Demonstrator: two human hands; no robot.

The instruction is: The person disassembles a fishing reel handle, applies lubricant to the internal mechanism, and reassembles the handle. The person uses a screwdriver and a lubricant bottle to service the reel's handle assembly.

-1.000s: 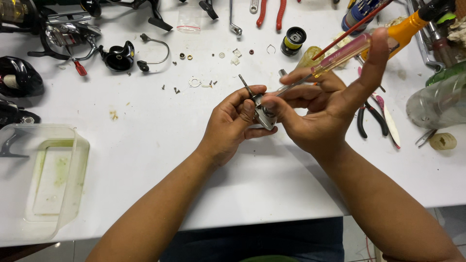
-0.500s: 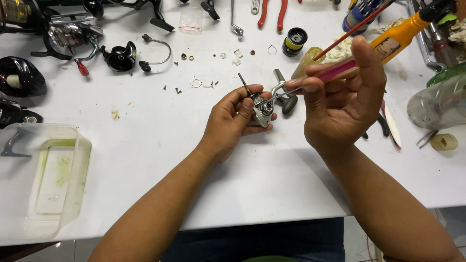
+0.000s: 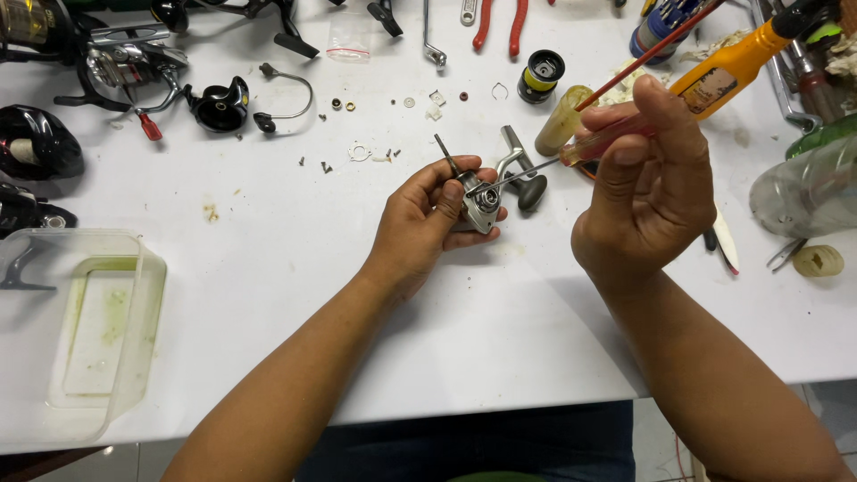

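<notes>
My left hand (image 3: 428,219) grips a small silver fishing reel body (image 3: 483,198) just above the white table (image 3: 295,295), its crank handle with a dark knob (image 3: 528,187) sticking out to the right. My right hand (image 3: 647,192) holds a screwdriver with a red translucent handle (image 3: 600,145). Its thin metal shaft (image 3: 513,176) slants down to the left, and the tip rests on the reel body.
Tiny screws and washers (image 3: 357,153) lie behind the hands. Black reel parts (image 3: 219,103) and whole reels sit at the back left. A clear plastic tub (image 3: 94,326) stands at the front left. An orange bottle (image 3: 732,62), red pliers (image 3: 497,22) and a clear jar (image 3: 803,187) crowd the back right.
My right hand has drawn away to the right from the left hand, so the screwdriver shaft now spans the gap to the reel. The crank handle has come into view.
</notes>
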